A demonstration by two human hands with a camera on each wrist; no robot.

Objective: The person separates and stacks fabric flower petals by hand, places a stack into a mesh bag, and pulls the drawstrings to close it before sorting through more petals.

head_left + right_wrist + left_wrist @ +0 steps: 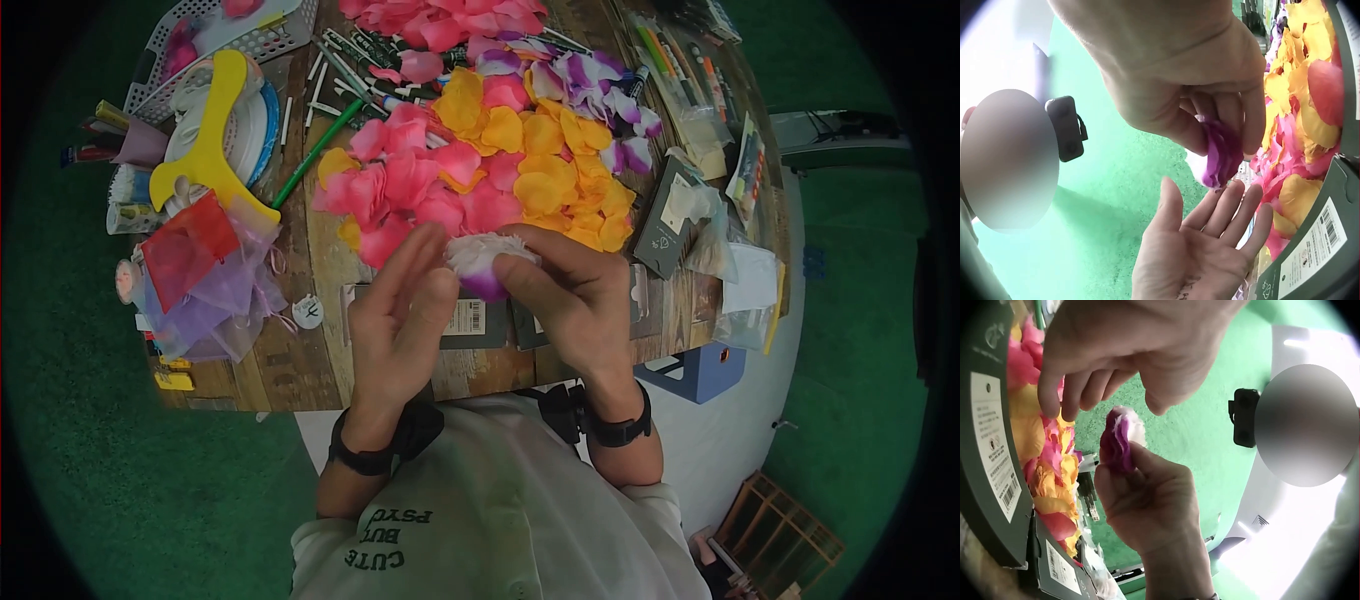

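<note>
A stack of white and purple petals (484, 262) is pinched between the thumb and fingers of the right hand (578, 300), above the table's near edge. In the left wrist view the right hand (1154, 500) grips the purple petals (1119, 440) from below. The left hand (402, 310) is held beside the stack, fingers extended and slightly bent, holding nothing. From the right wrist camera, the left hand (1204, 244) shows its open palm, its fingertips close to the petals (1219, 153); whether they touch is unclear.
Pink petals (405, 185) and orange petals (560, 180) are heaped beyond the hands, with purple-white petals (590, 85) and pens behind. Dark boxes (470, 325) lie under the hands. Mesh bags (215, 290) and a yellow fan-like piece (228, 110) are left; plastic packets (710, 235) right.
</note>
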